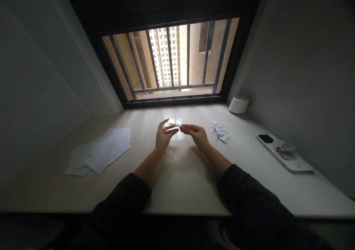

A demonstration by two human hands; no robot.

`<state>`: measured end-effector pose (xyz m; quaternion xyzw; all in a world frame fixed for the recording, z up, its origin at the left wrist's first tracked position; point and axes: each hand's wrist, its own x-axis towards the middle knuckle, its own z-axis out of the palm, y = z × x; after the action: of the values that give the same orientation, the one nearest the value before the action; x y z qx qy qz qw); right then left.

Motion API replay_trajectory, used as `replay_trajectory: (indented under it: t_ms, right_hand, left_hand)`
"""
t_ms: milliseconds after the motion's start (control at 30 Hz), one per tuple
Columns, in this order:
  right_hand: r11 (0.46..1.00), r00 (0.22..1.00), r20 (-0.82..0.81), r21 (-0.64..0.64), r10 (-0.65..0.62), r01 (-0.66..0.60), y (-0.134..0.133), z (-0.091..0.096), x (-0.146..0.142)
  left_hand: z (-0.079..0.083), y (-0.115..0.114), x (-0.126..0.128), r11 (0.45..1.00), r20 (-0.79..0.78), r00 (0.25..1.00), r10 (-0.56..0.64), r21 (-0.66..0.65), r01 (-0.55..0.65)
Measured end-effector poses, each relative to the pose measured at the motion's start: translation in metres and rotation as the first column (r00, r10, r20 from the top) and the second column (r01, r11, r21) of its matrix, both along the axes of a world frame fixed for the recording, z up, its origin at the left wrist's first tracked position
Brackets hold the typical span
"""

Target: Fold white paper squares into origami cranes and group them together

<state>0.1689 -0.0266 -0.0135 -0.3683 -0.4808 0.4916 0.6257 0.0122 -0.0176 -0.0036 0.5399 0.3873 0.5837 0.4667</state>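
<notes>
A small piece of folded white paper [175, 125] is held above the sill, seen nearly edge-on. My right hand [196, 132] pinches its right end between thumb and fingers. My left hand [164, 134] has the paper's left end among its fingers, with the index finger raised at the tip and the thumb lower down. How firmly the left fingers press is hard to see. To the right of my right hand lie folded paper cranes [221, 133], close together on the sill.
A loose stack of white paper sheets [108, 146] lies at the left. On the right are a white phone [288, 159] with a round sticker-like grip [283, 145] and a white cylindrical object [239, 105] by the wall. A barred window [172, 102] stands behind the pale sill [180, 191].
</notes>
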Motion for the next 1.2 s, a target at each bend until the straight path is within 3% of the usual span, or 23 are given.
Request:
replay_trajectory:
  t_ms: [133, 267, 400, 567, 933, 1200]
  right_hand:
    - [0.997, 0.998, 0.025, 0.041, -0.063, 0.062, 0.000, 0.004, 0.002]
    - [0.997, 0.998, 0.050, 0.070, -0.042, 0.039, -0.001, 0.008, 0.003]
    - [0.997, 0.997, 0.071, 0.079, -0.004, -0.001, -0.004, 0.011, 0.003]
    - [0.997, 0.995, 0.088, 0.069, 0.037, -0.043, -0.006, 0.013, 0.004]
    - [0.998, 0.995, 0.101, 0.066, 0.003, -0.010, -0.005, 0.012, 0.006]
    - [0.999, 0.994, 0.108, 0.044, -0.002, -0.002, -0.007, 0.012, 0.005]
  left_hand:
    - [0.008, -0.008, -0.001, 0.991, -0.161, 0.986, 0.045, 0.133, -0.024]
    - [0.016, -0.015, -0.001, 0.956, -0.301, 0.940, 0.161, 0.284, -0.073]
    - [0.020, -0.016, -0.001, 0.933, -0.333, 0.926, 0.177, 0.358, -0.050]
    - [0.019, -0.015, -0.002, 0.940, -0.240, 0.962, 0.127, 0.338, -0.040]
    - [0.012, -0.008, 0.002, 0.971, -0.156, 0.985, 0.074, 0.237, -0.035]
    - [0.008, -0.007, 0.000, 0.962, -0.134, 0.986, 0.096, 0.267, -0.057]
